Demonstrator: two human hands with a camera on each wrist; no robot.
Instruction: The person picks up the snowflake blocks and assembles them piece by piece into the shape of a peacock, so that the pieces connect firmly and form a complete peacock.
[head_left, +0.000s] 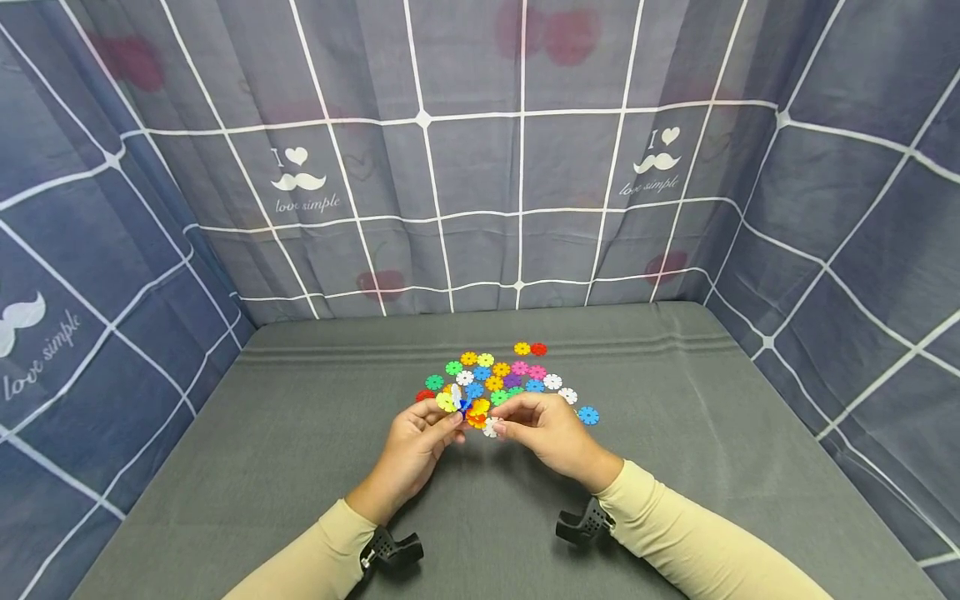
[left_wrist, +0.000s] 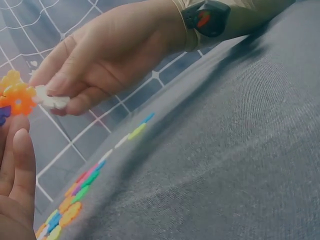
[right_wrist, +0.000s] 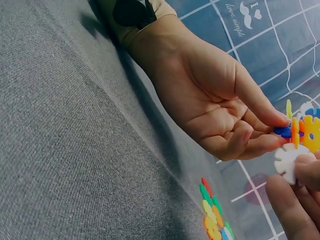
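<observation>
My left hand [head_left: 416, 442] pinches a cluster of joined snowflake discs [head_left: 474, 411] by a dark blue piece, between thumb and fingers. The cluster has yellow, orange, white and blue discs set at angles to each other. In my right hand [head_left: 551, 433] a white snowflake disc [right_wrist: 286, 162] is pinched between thumb and fingertips, at the edge of the orange disc [left_wrist: 22, 98]. In the left wrist view the white disc meets the orange one; whether they are slotted together I cannot tell. Both hands are raised above the table.
Behind the hands, loose snowflake discs of several colours [head_left: 512, 380] lie flat on the grey cloth-covered table [head_left: 300, 417]. A yellow disc [head_left: 522, 348] and a red one [head_left: 539, 349] lie farther back. A blue disc [head_left: 588, 415] lies right of the right hand. A checked curtain [head_left: 480, 167] encloses the back and sides.
</observation>
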